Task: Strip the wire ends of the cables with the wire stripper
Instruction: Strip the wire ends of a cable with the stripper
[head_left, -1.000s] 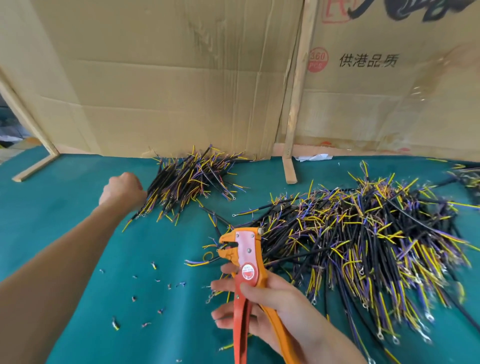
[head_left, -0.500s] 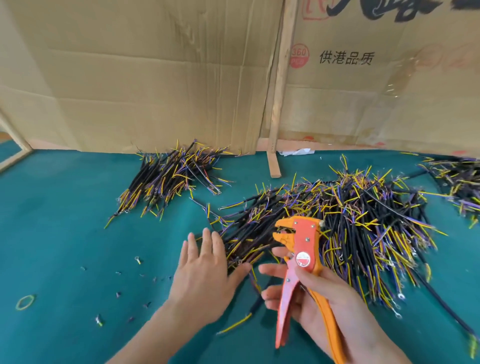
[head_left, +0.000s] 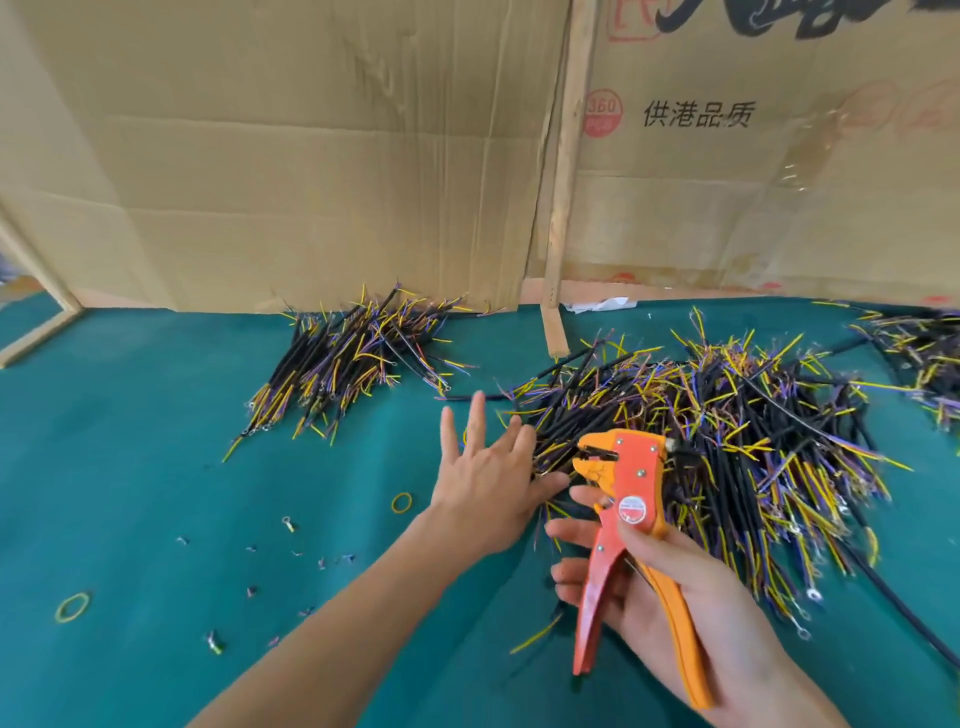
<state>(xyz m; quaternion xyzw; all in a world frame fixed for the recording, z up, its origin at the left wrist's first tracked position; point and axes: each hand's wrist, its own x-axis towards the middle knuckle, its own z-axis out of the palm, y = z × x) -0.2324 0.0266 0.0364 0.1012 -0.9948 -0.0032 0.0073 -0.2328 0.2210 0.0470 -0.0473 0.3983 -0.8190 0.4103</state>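
My right hand (head_left: 680, 608) grips the handles of an orange wire stripper (head_left: 626, 519), jaws pointing up and left over the near edge of a big heap of black cables (head_left: 727, 441) with yellow and purple wire ends. My left hand (head_left: 488, 467) is spread flat, fingers straight, with its fingertips and thumb touching the left edge of that heap. It holds nothing. A smaller pile of cables (head_left: 343, 364) lies further back to the left on the green table (head_left: 130, 441).
Cardboard sheets (head_left: 311, 156) and a wooden post (head_left: 563, 182) stand along the back of the table. More cables (head_left: 919, 353) lie at the far right. Yellow rubber bands (head_left: 72, 606) and small bits of stripped insulation (head_left: 249, 592) are scattered near the left front.
My left hand came back from the small rear pile toward the big heap and now reaches its edge with spread fingers. The right hand keeps the stripper in about the same pose.
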